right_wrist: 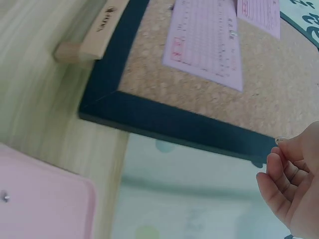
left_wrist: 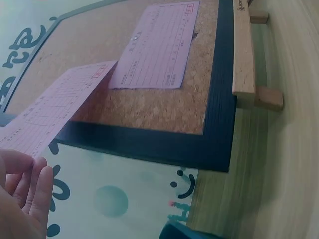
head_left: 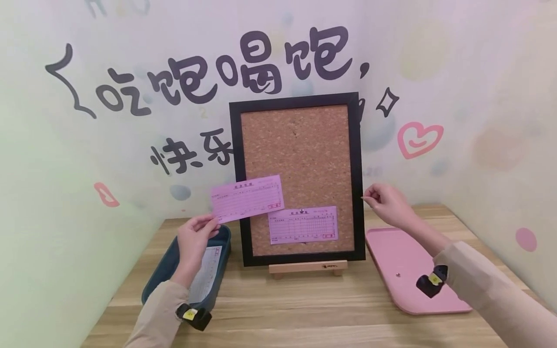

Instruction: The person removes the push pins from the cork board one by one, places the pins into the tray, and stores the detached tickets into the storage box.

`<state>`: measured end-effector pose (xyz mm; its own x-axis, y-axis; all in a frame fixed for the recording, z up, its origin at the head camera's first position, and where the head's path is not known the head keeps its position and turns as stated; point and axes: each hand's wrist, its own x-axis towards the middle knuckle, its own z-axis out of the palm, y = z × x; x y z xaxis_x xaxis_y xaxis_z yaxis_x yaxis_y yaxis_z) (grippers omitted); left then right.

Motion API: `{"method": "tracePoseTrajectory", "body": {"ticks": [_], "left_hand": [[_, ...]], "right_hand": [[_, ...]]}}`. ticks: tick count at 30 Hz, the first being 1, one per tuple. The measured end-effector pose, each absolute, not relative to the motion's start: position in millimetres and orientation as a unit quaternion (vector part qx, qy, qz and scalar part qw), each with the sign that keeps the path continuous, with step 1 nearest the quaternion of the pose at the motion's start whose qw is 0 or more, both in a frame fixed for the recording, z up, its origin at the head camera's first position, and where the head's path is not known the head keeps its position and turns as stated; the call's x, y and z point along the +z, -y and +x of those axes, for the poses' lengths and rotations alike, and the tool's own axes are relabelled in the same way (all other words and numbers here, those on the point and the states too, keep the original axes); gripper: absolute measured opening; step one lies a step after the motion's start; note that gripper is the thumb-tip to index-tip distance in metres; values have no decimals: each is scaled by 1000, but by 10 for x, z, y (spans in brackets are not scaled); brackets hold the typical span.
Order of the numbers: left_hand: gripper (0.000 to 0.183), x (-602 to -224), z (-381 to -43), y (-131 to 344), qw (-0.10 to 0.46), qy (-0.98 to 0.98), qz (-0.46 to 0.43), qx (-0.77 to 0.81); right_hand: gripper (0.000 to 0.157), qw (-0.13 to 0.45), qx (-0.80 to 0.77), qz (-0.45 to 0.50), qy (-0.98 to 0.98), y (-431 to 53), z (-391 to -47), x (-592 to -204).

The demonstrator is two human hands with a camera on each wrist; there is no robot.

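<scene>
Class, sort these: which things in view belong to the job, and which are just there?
Likely the job's:
left hand
right hand
held slip
pinned slip
corkboard
stand
blue tray
pink tray
loose pin

Just there:
wall lettering
wall heart

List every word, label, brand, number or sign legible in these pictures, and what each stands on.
"吃饱喝饱,": wall, black lettering.
"快乐": same wall, below; the corkboard covers part of the lettering.
Too small or blurred: print on the pink slip held by the left hand, on the lower pink slip, on the paper in the blue tray, and the mark on the wooden ledge.
</scene>
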<state>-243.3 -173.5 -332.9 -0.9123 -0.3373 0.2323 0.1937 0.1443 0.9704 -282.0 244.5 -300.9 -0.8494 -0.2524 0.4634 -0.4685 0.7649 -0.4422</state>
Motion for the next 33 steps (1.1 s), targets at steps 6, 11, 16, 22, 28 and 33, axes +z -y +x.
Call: {"method": "tracePoseTrajectory", "body": {"ticks": [6, 11, 16, 22, 28, 33], "left_hand": [[23, -3364, -2305, 1906, 205, 742, 62, -636], [28, -3777, -2449, 2249, 222, 726, 34, -650], [35, -4525, -2887, 2813, 236, 712, 24, -660], [39, -4863, -3021, 3199, 276, 678, 60, -679], [42, -4825, -2842, 3323, 271, 664, 96, -690], [41, -4786, -2719, 3365, 266, 662, 122, -690]], "right_hand": [[5, 186, 270, 183, 927, -2566, -2744, -3090], [5, 188, 263, 178, 930, -2663, -2720, -3122], [6, 185, 265, 170, 931, -2739, -2663, -3169], [6, 173, 275, 159, 932, -2834, -2610, -3308], [8, 158, 290, 155, 931, -2924, -2560, -3514], [7, 144, 304, 151, 930, -2985, -2517, -3661]]}}
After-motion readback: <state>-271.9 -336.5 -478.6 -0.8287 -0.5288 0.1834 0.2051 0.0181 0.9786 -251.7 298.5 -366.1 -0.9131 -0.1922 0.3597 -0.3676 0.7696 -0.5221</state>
